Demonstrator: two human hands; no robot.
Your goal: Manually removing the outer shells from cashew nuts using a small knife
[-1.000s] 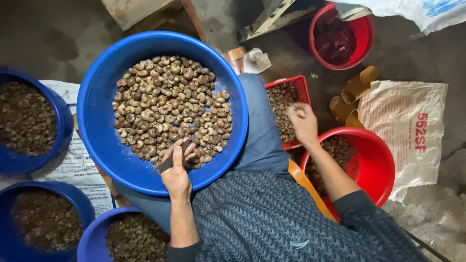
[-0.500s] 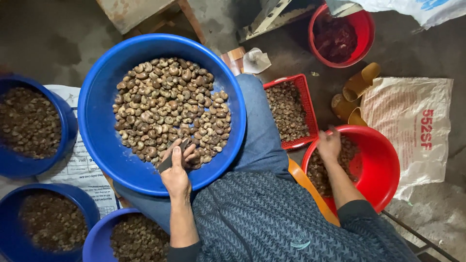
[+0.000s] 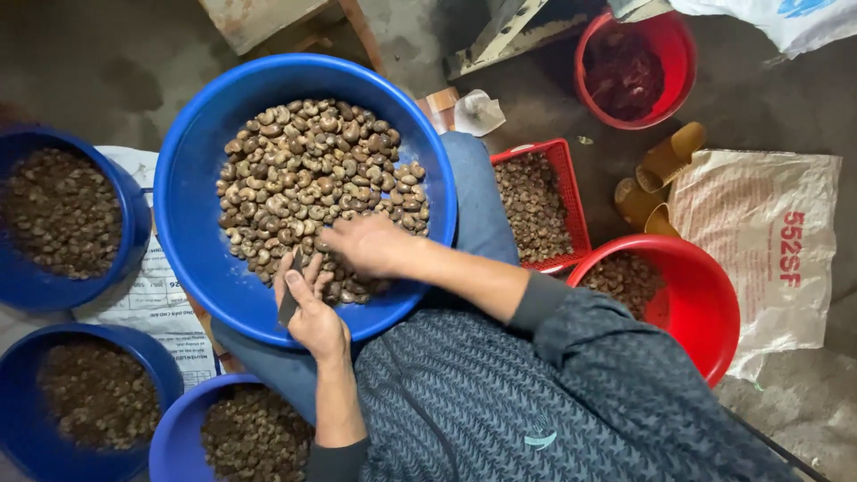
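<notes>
The big blue bowl (image 3: 192,223) sits on the person's lap, close under both hands, so the brown curved nuts (image 3: 308,174) in it are easy to reach; the left hand (image 3: 312,312) rests at the near side of the pile and holds a small dark blade (image 3: 289,299), fingers curled around it with the tip pointing into the nuts; the right hand (image 3: 370,243) reaches across from the right and lies on the nuts near the middle, fingers bent down among them, and I cannot tell if they pinch one; the two hands are just beside each other. The bowl's rim stands high all round, so nuts stay in; the far half of the pile has open room. More bowls ring the lap: three blue ones (image 3: 134,223) on the left full of small dark bits, a red basket (image 3: 571,192) and a red bowl (image 3: 714,295) on the right, near enough for an arm to reach; another red bowl (image 3: 661,45) sits farther off; a white sack (image 3: 759,241) lies on the floor.
</notes>
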